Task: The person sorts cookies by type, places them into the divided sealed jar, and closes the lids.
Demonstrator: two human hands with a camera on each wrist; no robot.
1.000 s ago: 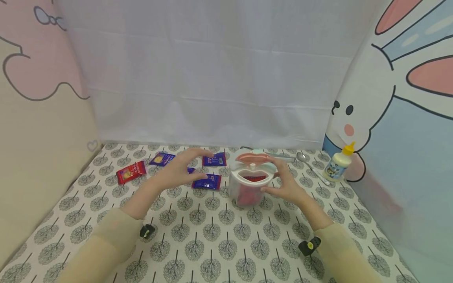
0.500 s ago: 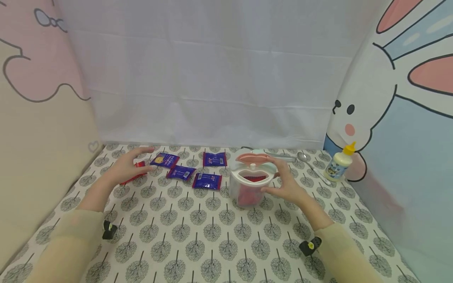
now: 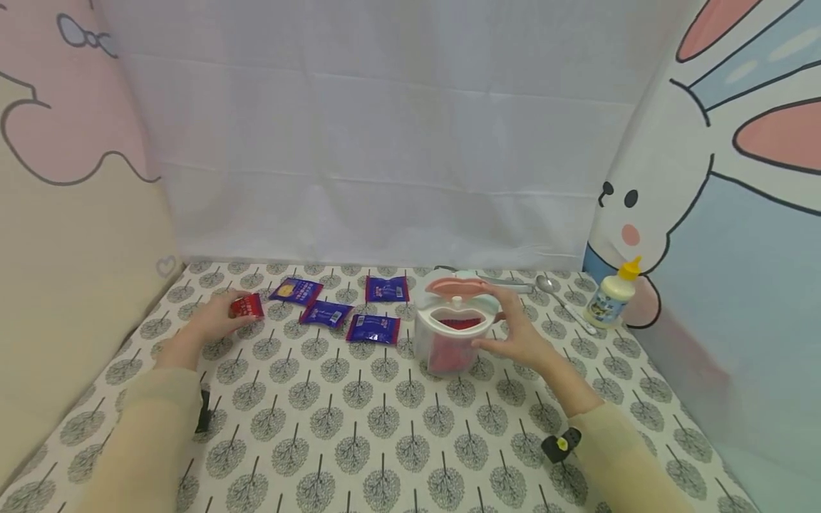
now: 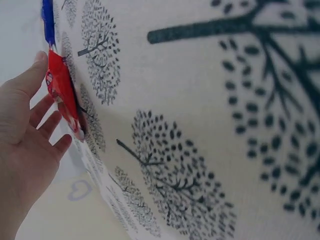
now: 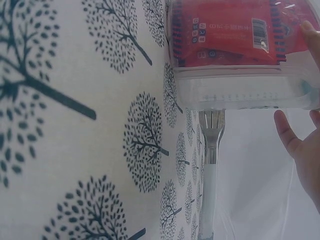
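Note:
In the head view my left hand [image 3: 213, 315] reaches down over a red snack packet [image 3: 249, 306] on the table's left side, hiding part of it. The left wrist view shows the thumb and spread, slightly bent fingers on either side of that packet, close against the cloth. My right hand [image 3: 515, 335] holds the side of a clear plastic container [image 3: 423, 349], thumb in front and other fingers behind. Its white lid [image 3: 431, 311] has a raised pink flap [image 3: 457, 287]. Red packaging [image 5: 225, 35] shows through the container's wall in the right wrist view.
Several purple packets, including one near the middle [image 3: 374, 328], lie between the hands. Behind the container is a fork [image 5: 212, 132]. A spoon [image 3: 567, 306] and a yellow-capped bottle [image 3: 611, 299] are at the right. White fabric [image 3: 385, 171] hangs behind the tree-print tablecloth [image 3: 359, 427].
My left hand has moved left from above the purple packets, then down to the red packet. The right hand stays on the container.

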